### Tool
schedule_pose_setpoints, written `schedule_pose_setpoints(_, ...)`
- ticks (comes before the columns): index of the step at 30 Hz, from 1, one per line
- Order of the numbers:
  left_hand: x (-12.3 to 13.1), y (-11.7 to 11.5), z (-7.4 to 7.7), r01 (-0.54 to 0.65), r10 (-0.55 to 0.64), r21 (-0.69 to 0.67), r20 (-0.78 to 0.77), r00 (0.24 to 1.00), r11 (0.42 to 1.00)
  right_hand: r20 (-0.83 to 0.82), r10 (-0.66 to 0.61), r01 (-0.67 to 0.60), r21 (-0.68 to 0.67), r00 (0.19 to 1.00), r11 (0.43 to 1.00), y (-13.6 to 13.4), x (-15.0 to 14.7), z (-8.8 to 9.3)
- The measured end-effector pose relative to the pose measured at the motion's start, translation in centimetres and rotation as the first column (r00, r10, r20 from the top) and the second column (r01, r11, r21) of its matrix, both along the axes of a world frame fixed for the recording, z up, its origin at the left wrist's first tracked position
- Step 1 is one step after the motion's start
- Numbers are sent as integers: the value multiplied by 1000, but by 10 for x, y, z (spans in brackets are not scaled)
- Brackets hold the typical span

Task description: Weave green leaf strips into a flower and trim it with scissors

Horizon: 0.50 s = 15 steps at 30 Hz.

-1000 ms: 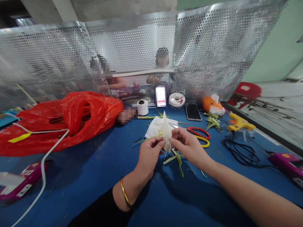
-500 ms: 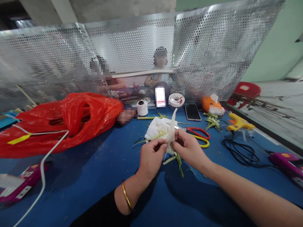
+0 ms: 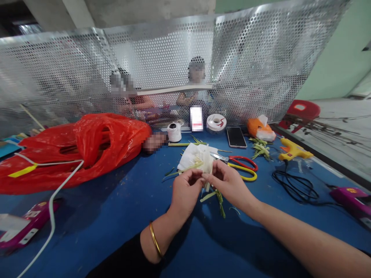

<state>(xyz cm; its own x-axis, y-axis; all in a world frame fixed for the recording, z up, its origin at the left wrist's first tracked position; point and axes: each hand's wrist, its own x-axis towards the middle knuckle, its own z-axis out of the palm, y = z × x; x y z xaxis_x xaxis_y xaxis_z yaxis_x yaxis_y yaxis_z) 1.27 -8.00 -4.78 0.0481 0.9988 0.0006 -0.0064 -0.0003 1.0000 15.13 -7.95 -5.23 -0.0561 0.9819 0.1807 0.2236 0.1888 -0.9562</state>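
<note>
Between my two hands is a pale, cream-coloured leaf strip (image 3: 207,164), held over the blue table (image 3: 116,224). My left hand (image 3: 187,191) pinches its lower left side between thumb and fingers. From the right, my right hand (image 3: 232,183) closes on it, thumb tip nearly meeting the left thumb. Just behind lies a white tissue (image 3: 188,155) with pale strips on it. Scissors (image 3: 243,168) with one red and one yellow handle lie beyond my right hand. Below the fingers is a small green braided plant piece (image 3: 220,202). The lower end of the leaf strip is partly hidden by my fingers.
At the left lies a red plastic bag (image 3: 116,143). Along the back stand a thread spool (image 3: 174,133), a lit phone (image 3: 196,119), a ribbon roll (image 3: 216,122), and a dark phone (image 3: 236,137). A yellow glue gun (image 3: 294,150) with a black cord lies right.
The leaf strip's tall pointed tip, upright before, is now folded down and out of sight. My right thumb has moved left and up across the strip.
</note>
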Motion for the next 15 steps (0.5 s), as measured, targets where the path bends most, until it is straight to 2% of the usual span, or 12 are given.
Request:
schedule_pose_setpoints(3, -1, 0, 1, 25, -23, 39, -54, 998, 999, 22, -16, 16, 5, 1000, 1000, 1, 1, -1)
schedule_pose_setpoints(7, -1, 3, 0, 9, -3, -79, 72, 997, 997, -90, 21, -22, -5, 996, 1000, 2, 2, -1)
schedule_pose_setpoints(10, -1, 4, 0, 14, 7, -155, 134, 991, 988, -97, 30, -28, 16, 995, 999, 2, 2, -3)
schedule_pose_setpoints(15, -2, 3, 1, 32, -11, -147, 138, 990, 989, 156, 4, -21, 109, 988, 994, 0, 2, -6)
